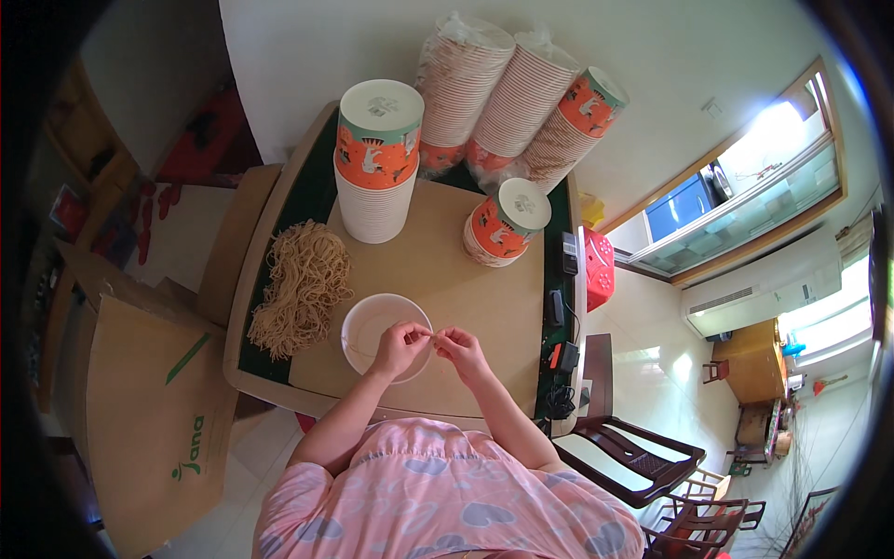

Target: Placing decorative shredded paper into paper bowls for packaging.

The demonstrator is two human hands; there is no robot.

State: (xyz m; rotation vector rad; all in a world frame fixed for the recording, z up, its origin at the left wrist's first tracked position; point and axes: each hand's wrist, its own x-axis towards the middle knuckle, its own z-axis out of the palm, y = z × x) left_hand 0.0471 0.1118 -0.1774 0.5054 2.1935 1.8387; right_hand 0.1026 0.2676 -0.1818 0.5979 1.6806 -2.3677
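My left hand (402, 347) and my right hand (460, 350) meet over the right side of an open white paper tub (361, 321), fingertips pinched close together. Between them shows a tiny bit of thin tan string, mostly hidden by the fingers. Inside the tub a faint thin line, perhaps string, runs along the wall. To the left of the tub lies a loose heap of tan string (300, 287). Behind it stands a tall upside-down stack of paper tubs (377, 168), the top one orange and green. A shorter upside-down stack (504, 224) sits at the right.
Several plastic-wrapped tub stacks (466, 88) lean against the wall at the table's back. Black adapters and cables (561, 359) lie along the right edge of the table (438, 270). A large cardboard box (158, 410) stands at the left, a dark wooden chair (643, 456) at the right.
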